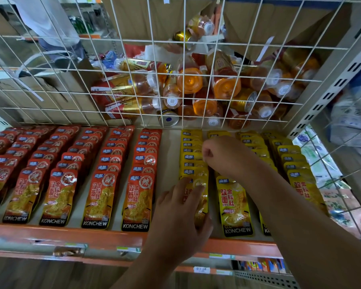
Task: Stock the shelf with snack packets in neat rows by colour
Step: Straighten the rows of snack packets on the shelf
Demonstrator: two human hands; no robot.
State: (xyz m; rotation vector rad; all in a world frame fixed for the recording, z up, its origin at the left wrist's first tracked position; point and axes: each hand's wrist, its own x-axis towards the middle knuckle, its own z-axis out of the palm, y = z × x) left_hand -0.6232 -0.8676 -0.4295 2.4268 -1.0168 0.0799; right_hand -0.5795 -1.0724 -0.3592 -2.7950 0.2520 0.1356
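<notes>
Shelf deck (169,174): beige, flat, closed at the front by an orange rail (71,234) carrying small price tags (126,250).

Stock, left section: red packets (100,184), laid in overlapping rows running front to back, labels up, brand name toward the rail. Several rows, the leftmost cut by the frame edge.

Stock, right section: yellow packets (233,205), same layout, four rows, the two on the right partly hidden behind the right forearm. Bare strip of deck between the last red row and the first yellow row.

Left hand (175,217): reaching over the rail, placed on the front yellow packet (202,205) of the row nearest the red section. Fingers slightly bent over the packet face, thumb curled at its right edge, packet gripped between them at the front of its row.

Right hand (219,157): farther back, over the same row and its neighbour, fingers curled tight into the palm, knuckles upward. Fingertips down at the packet tops; pinching or merely pressing: cannot tell.

Above the deck: white wire basket (133,39) lined with cardboard, holding a loose heap of bottles (190,80) of orange liquid and a few cans (168,118). Right of the deck: wire side panel (329,163), packaged goods behind it.
</notes>
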